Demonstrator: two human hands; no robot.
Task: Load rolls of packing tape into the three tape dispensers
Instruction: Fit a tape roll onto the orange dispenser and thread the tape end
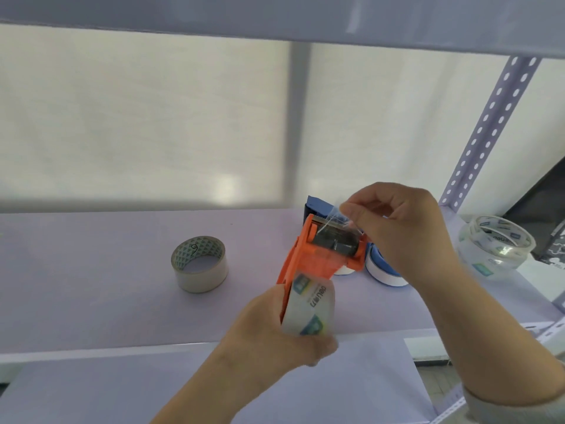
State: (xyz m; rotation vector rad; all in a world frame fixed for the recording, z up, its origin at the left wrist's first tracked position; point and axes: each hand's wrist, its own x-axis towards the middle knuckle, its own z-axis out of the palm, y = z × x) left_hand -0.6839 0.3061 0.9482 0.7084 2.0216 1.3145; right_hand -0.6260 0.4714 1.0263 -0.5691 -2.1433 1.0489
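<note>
An orange tape dispenser [308, 258] is held above the shelf, its cutter end pointing away from me. A clear tape roll [308, 307] with blue-green printed labels sits in it. My left hand [275, 328] grips the dispenser's lower end and the roll from below. My right hand [397, 231] pinches the clear tape's free end [337, 221] at the dispenser's roller and blade. Behind the orange one, blue and white dispensers [379, 264] lie on the shelf, partly hidden by my right hand. A beige tape roll [199, 264] lies flat at the left.
A clear tape roll [496, 250] lies at the shelf's right end. A perforated purple upright [486, 130] rises at the right. The purple shelf [91, 270] has an upper shelf [275, 16] above it and a white front edge.
</note>
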